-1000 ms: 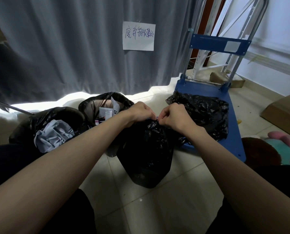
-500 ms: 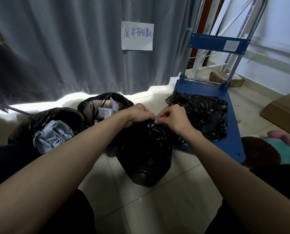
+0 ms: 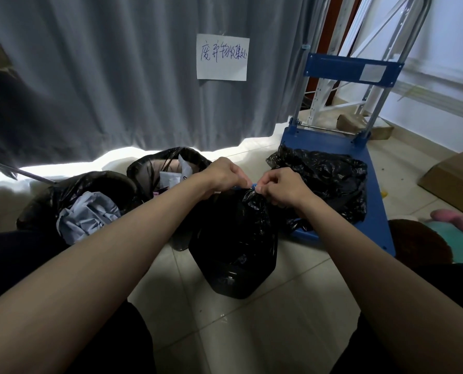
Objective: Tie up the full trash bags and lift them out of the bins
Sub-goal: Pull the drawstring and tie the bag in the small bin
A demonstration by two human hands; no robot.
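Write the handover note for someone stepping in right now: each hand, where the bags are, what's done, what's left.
Left hand and right hand both pinch the gathered neck of the front trash bag, which stands on the floor tiles.
Done: one black bag lies on the blue cart.
Left: finish this knot; two open bags, one with grey cloth, one with paper, remain untied.

A white paper sign (image 3: 221, 57) on the grey curtain (image 3: 103, 76) carries handwritten blue Chinese characters, apparently "废弃物收集处"; the last ones are scrawled. The pale label (image 3: 372, 72) on the blue cart (image 3: 351, 70) shows no legible text.
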